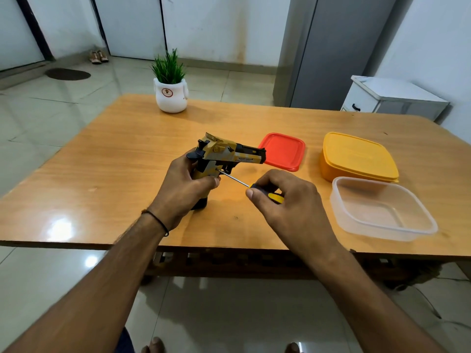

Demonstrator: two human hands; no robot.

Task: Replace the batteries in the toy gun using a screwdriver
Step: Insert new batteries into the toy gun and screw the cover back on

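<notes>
While a person looks down from above, both bare forearms reach over the near edge of a wooden tabletop (107,159). At the middle of the tabletop, the left hand (182,191) is wrapped around the grip of a yellow and black toy gun (229,155), holding it upright with the bottom of the grip down on the wood and the barrel pointing toward the right edge. A thin dark cord circles the left wrist.

Just to the right, the right hand (288,202) is closed around the black and yellow handle of a screwdriver (254,186), pinching it between thumb and fingers. Its slim metal shaft slants up and to the left, and the tip meets the side of the gun's grip, just below the trigger area.

Beyond the gun's muzzle lies a red square lid (283,151), flat on the wood. Toward the right edge sits a closed yellow container (356,159), and just in front of it, nearer the right front corner, an open clear plastic container (382,210) that looks empty. No batteries can be made out. Near the far edge stands a white pot (171,96) holding a green grassy plant.
</notes>
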